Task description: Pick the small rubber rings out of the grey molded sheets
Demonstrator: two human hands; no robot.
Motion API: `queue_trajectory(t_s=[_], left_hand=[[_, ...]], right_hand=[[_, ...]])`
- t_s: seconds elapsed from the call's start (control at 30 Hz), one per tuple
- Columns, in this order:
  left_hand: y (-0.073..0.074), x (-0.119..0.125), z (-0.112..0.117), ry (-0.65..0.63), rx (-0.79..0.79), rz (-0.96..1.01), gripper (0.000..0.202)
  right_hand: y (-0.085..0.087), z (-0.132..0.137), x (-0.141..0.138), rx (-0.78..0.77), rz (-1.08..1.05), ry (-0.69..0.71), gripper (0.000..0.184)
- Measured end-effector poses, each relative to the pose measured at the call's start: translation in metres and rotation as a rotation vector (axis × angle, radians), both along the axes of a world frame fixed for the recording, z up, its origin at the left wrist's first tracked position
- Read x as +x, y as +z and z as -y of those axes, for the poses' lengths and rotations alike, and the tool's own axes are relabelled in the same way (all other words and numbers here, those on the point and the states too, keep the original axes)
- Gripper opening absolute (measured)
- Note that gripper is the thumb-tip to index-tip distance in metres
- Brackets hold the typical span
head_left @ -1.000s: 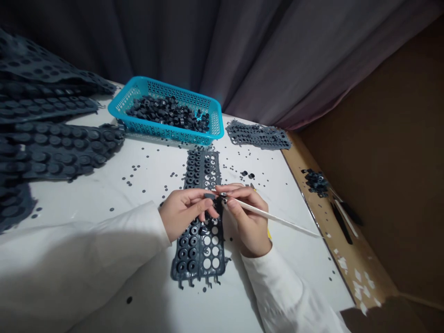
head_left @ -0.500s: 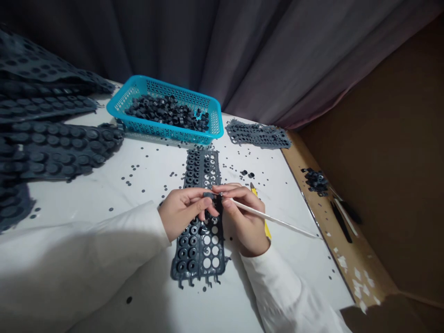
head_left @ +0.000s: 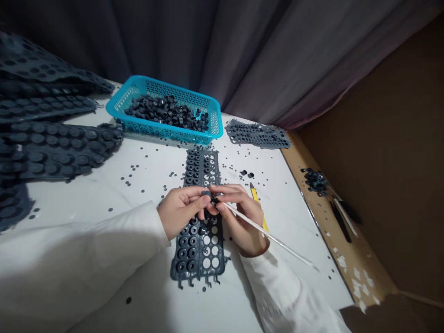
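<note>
My left hand (head_left: 182, 212) pinches a small dark rubber ring (head_left: 207, 195) between thumb and fingers, just above a grey moulded rubber sheet (head_left: 194, 249) with rows of rings and round holes. My right hand (head_left: 241, 218) grips a thin white stick (head_left: 268, 235), whose tip meets the ring between my fingertips. Both hands hover over the sheet's middle and hide part of it. A yellow pencil (head_left: 256, 199) lies partly under my right hand.
A blue plastic basket (head_left: 163, 133) of dark rubber rings stands at the back. Stacked rubber sheets (head_left: 58, 145) lie at the left, another sheet (head_left: 256, 134) at the back right. Small dark discs are scattered over the white table. Beyond its right edge, a cardboard ledge holds rings and dark tools.
The far end of the white stick has swung down toward me. My hands have drawn slightly closer around the ring.
</note>
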State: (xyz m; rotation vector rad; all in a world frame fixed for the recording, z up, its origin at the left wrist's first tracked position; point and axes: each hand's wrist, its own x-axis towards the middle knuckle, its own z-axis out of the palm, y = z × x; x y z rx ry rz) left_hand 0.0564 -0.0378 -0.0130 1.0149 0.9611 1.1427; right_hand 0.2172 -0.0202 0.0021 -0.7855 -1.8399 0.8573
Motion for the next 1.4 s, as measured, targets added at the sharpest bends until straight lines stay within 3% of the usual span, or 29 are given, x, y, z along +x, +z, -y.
queue_trajectory(t_s=[0.13,0.33,0.6,1.17,1.4], left_hand=[[-0.0028,-0.0002,-0.0002,0.015,-0.006,-0.031,0.035],[-0.0068,-0.0013,-0.0021,0.137,0.040,-0.050,0.028],[-0.0047,-0.0018,-0.0018,0.083,-0.050,-0.060,0.040],[-0.0008,-0.0006,-0.0023,0.102,-0.095,0.044,0.020],[0.0016,0.0004,-0.0028,0.130,-0.133,0.093,0.024]], right_hand=[[-0.0006,-0.0001,-0.0008,-0.041,-0.067,-0.029,0.012],[0.0020,-0.0022,-0.0006,-0.037,-0.109,-0.060,0.011],[0.0006,-0.0045,0.0002,-0.073,-0.078,-0.035,0.006],[0.0012,-0.0065,0.0003,-0.201,-0.214,-0.006,0.008],[-0.0019,-0.0080,0.0017,-0.223,-0.227,0.025,0.009]])
